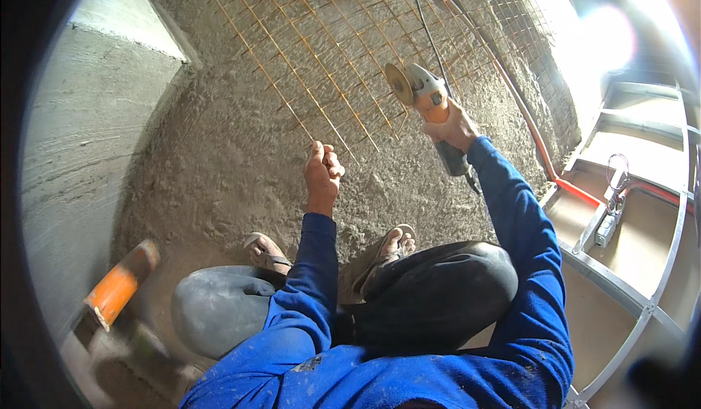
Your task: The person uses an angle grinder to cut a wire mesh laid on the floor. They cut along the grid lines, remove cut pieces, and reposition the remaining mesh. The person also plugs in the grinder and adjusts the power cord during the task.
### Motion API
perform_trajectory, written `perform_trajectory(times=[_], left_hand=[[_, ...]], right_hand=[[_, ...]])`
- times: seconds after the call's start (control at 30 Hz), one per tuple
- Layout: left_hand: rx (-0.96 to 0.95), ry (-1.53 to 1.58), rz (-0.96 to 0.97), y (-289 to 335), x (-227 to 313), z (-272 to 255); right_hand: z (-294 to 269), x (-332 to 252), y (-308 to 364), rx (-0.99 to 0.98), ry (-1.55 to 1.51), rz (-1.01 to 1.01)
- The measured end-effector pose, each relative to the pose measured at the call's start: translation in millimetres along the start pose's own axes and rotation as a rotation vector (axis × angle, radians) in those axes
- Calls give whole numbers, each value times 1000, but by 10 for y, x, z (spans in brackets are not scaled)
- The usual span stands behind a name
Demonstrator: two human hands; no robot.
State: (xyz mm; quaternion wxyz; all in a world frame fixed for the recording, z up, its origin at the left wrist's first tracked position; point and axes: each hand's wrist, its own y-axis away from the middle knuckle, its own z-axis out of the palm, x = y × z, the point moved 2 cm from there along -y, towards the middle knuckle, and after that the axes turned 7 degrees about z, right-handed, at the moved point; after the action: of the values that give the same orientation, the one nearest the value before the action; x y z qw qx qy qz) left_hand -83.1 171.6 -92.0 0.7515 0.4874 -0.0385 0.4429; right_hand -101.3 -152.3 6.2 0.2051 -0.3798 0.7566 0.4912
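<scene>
A rusty steel wire mesh [321, 59] lies over rough grey concrete, its cut rod ends pointing toward me. My left hand [323, 177] is closed at the end of the leftmost long rod, which meets my thumb and curled fingers. In my right hand [454, 128] is an angle grinder with an orange and dark body [432, 106], held around its middle. Its round cutting disc [399, 84] is on the left side, above the mesh near the rod ends. From this view I cannot tell whether the disc touches a rod or is spinning.
A dark cord [423, 22] runs up from the grinder across the mesh. To the right, an orange conduit [537, 139] crosses toward a metal frame [621, 285] with a small grey box [606, 230]. An orange pipe piece [120, 288] stands by the left concrete wall [95, 132].
</scene>
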Motion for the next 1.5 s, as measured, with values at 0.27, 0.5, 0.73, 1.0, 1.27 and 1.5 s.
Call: perform_trajectory(times=[0.27,0.5,0.73,1.0,1.27,1.5], left_hand=[[-241,-330,66,-43,219,-148],[-263,-426,76,-56,270,-139],[-274,-414,58,-94,283,-142],[-250,-454,95,-78,270,-139],[-204,-464,111,-15,305,-68],[-237,-472,121,-23,299,-70]], right_hand=[[107,-58,-119,73,42,-70],[152,139,-70,-7,-27,-30],[202,245,-151,-2,37,-26],[252,403,-257,-34,-48,-10],[253,384,-250,10,47,15],[264,372,-253,0,45,10]])
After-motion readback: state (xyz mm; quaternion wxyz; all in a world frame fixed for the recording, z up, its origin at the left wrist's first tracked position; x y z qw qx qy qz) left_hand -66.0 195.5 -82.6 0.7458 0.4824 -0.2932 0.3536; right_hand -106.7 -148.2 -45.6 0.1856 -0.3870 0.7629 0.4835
